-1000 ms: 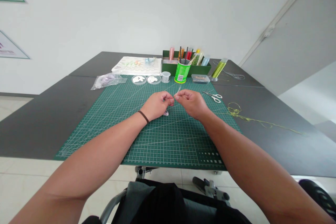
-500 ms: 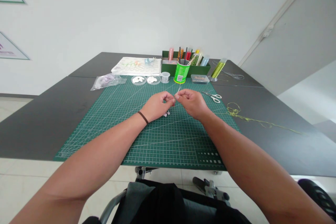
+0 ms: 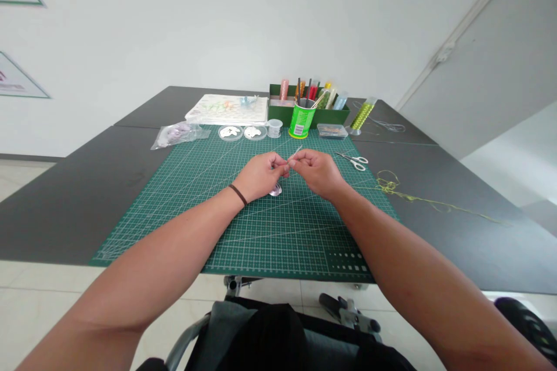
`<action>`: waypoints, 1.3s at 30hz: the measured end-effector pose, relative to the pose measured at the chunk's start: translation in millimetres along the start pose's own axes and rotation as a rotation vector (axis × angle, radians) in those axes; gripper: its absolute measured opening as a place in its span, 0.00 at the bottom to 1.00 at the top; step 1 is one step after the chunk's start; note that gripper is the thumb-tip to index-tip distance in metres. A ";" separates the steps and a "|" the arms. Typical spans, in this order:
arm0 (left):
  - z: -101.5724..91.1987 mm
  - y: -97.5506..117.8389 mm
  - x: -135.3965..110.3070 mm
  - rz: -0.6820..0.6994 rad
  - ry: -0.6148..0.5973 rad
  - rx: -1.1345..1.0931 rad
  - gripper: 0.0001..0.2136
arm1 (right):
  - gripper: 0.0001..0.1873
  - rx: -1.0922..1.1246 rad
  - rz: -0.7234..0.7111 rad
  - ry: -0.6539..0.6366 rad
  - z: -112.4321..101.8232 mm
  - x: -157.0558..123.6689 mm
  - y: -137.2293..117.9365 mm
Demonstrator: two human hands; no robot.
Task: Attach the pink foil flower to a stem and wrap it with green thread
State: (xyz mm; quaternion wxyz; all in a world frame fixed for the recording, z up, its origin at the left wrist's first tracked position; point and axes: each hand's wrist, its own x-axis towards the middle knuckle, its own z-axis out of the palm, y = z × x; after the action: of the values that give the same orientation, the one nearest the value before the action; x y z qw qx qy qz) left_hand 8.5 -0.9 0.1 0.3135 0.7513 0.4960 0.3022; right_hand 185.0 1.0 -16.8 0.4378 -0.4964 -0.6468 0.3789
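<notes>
Over the middle of the green cutting mat [image 3: 278, 232], my left hand [image 3: 264, 175] and my right hand [image 3: 317, 170] meet fingertip to fingertip, both in a pinch. A thin pale strand [image 3: 297, 151] sticks up past the right fingertips, slanting away to the right. A small white-lilac piece [image 3: 275, 190] shows just below the left hand; whether the fingers hold it is hidden. What lies between the left thumb and forefinger is too small to make out. White-handled scissors [image 3: 357, 162] lie right of my right hand.
Behind the hands stand a green can [image 3: 301, 120] of sticks, clear dishes of white pieces [image 3: 255, 133], a small tub [image 3: 274, 127] and a dark green box [image 3: 278, 114] of coloured tubes. A plastic bag [image 3: 176, 134] lies left, yellow-green thread [image 3: 391, 186] right.
The pale strand has tipped further to the right. More of the white-lilac piece shows under my left hand. Both hands stay in nearly the same place.
</notes>
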 end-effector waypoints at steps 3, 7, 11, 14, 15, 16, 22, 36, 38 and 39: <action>-0.6 1.9 -1.2 0.000 -0.039 -0.013 0.11 | 0.11 -0.009 -0.016 0.003 -0.3 -0.2 0.2; -0.8 2.3 -1.7 0.053 -0.048 0.023 0.12 | 0.11 -0.021 -0.022 0.002 -1.2 -0.7 -0.3; -0.4 1.1 -0.7 0.094 -0.053 0.044 0.11 | 0.12 -0.019 -0.021 0.007 -2.5 -0.1 1.1; 0.6 -0.8 0.1 0.081 -0.048 0.031 0.10 | 0.13 0.001 -0.021 0.016 -2.9 1.2 2.3; 1.2 -1.7 0.3 0.071 -0.034 0.021 0.07 | 0.13 0.007 -0.019 0.018 -2.8 1.5 2.3; 1.8 -2.5 0.6 0.061 -0.014 0.010 0.05 | 0.12 0.012 -0.017 0.019 -2.6 1.7 2.2; 2.6 -4.3 1.3 0.027 0.058 -0.016 0.05 | 0.11 -0.012 -0.026 0.021 -0.8 0.8 1.1; 4.2 -12.2 7.6 0.200 0.064 0.094 0.10 | 0.12 -0.017 -0.050 0.021 -1.4 1.1 4.2; 4.3 -11.4 7.1 0.203 0.040 0.104 0.12 | 0.12 -0.027 -0.037 0.022 -1.5 0.3 3.2; 4.1 -10.5 6.7 0.200 0.033 0.106 0.12 | 0.12 -0.031 -0.031 0.022 -1.5 -0.1 2.5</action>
State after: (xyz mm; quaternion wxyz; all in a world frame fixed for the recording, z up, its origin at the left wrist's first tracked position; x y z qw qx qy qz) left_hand 8.0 7.9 -9.6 0.2337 0.8074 0.4389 0.3175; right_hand 187.2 1.6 -18.7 0.4429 -0.4972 -0.6554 0.3567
